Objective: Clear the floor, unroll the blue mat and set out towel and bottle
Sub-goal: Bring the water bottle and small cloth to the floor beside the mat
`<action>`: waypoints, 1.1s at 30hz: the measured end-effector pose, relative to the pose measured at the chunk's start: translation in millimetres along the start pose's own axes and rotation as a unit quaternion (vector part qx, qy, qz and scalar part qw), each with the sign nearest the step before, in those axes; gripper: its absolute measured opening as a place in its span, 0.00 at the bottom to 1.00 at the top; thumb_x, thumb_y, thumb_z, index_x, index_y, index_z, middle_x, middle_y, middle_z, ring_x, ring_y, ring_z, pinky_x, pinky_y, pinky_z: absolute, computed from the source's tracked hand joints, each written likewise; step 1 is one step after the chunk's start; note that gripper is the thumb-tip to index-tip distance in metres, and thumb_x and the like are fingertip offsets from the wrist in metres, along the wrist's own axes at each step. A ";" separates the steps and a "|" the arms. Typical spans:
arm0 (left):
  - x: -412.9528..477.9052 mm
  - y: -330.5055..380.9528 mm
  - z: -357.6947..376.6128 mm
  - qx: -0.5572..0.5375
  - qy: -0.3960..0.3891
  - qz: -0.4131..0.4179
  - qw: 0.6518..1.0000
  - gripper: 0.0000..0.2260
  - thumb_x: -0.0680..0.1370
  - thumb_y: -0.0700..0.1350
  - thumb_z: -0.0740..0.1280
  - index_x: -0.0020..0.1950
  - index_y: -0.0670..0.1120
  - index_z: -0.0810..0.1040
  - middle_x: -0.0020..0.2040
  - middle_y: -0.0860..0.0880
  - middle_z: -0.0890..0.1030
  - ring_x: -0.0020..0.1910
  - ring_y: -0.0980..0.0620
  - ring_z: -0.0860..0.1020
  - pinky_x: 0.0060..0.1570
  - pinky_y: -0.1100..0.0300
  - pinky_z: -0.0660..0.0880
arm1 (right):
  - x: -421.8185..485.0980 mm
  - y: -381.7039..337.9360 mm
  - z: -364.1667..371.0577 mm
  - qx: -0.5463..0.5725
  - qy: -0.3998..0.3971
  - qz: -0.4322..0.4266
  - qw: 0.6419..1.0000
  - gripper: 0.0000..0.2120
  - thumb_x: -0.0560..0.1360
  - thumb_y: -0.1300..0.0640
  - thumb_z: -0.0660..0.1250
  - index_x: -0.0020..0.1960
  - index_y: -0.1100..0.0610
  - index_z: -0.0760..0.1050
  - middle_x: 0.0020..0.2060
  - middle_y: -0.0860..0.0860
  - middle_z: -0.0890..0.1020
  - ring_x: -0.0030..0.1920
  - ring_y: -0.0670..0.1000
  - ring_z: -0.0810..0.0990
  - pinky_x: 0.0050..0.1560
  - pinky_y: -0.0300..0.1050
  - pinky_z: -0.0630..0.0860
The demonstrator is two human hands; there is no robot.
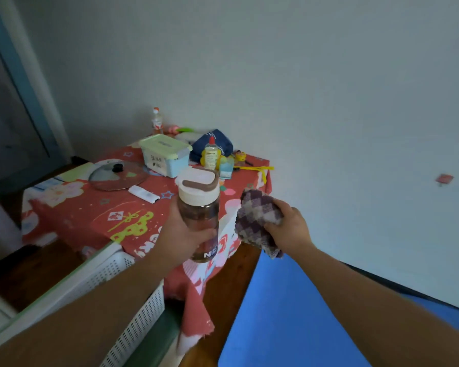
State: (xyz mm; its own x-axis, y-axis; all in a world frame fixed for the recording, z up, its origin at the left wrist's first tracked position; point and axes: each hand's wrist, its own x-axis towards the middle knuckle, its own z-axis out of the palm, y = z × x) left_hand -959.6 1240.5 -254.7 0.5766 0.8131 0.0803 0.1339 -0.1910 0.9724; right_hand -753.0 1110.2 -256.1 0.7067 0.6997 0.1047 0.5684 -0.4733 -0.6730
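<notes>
My left hand grips a brown see-through bottle with a cream lid, held upright in the air over the near corner of the table. My right hand clutches a bunched purple-and-cream checked towel just to the right of the bottle. The blue mat lies unrolled flat on the wooden floor below my right arm, running along the white wall.
A table with a red patterned cloth holds a glass pot lid, a green-lidded box, a white remote, small bottles and a blue bag. A white perforated basket stands at its near side. A doorway is at far left.
</notes>
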 end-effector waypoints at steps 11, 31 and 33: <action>-81.4 27.7 162.5 0.012 -0.176 0.052 0.983 0.36 0.66 0.38 0.77 0.65 0.55 0.60 0.53 0.58 0.77 0.51 0.57 0.78 0.50 0.59 0.75 | -148.5 135.1 -117.5 -0.020 0.087 0.155 0.984 0.28 0.75 0.53 0.67 0.73 0.47 0.62 0.63 0.54 0.70 0.60 0.55 0.73 0.53 0.43 0.69; -369.6 59.7 466.3 0.033 -0.323 -0.003 0.946 0.37 0.64 0.39 0.78 0.66 0.53 0.61 0.56 0.53 0.77 0.53 0.52 0.78 0.52 0.53 0.76 | -458.0 384.5 -334.3 -0.027 0.135 0.293 0.946 0.27 0.75 0.54 0.65 0.72 0.46 0.62 0.62 0.53 0.70 0.59 0.55 0.73 0.55 0.45 0.71; -379.9 63.1 479.6 0.031 -0.327 -0.007 0.944 0.37 0.65 0.38 0.77 0.67 0.51 0.60 0.55 0.53 0.77 0.53 0.52 0.78 0.50 0.55 0.76 | -466.8 395.3 -344.4 -0.022 0.132 0.298 0.945 0.28 0.75 0.55 0.66 0.72 0.46 0.62 0.62 0.53 0.70 0.58 0.54 0.73 0.54 0.45 0.71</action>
State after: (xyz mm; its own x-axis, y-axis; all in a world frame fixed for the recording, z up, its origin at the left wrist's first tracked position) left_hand -783.6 655.8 -328.8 0.9465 0.3052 -0.1054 0.1808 -0.2305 0.9561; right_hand -713.2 412.1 -318.8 0.9841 0.1470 -0.1002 0.0496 -0.7677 -0.6389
